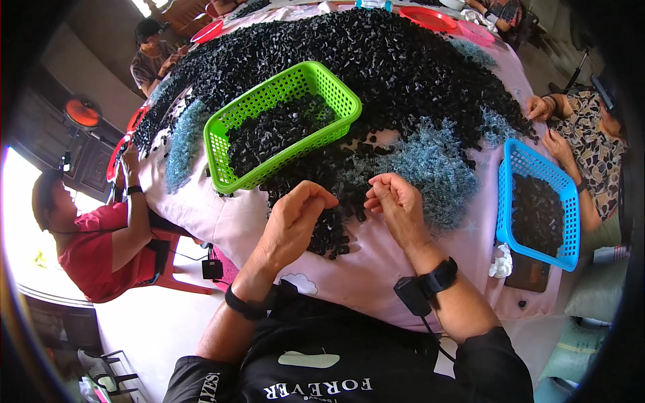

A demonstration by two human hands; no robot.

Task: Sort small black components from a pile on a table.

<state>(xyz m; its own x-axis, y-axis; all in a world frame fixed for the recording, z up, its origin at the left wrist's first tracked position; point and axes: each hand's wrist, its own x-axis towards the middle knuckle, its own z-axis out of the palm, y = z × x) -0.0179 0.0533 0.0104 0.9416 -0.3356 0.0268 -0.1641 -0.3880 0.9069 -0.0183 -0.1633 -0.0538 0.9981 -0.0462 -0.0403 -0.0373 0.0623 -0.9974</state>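
My left hand and my right hand hover close together over the near edge of a big heap of small black plastic parts on a pink cloth-covered table. The fingers of both hands are curled and pinched; what they pinch is too small to make out. A patch of blue-grey springy pieces lies just right of my right hand. A green basket holding black parts stands tilted just beyond my left hand.
A blue basket with black parts sits at the right table edge beside a seated person's hands. A person in red sits at the left; another sits at the far left. Red trays line the far edge.
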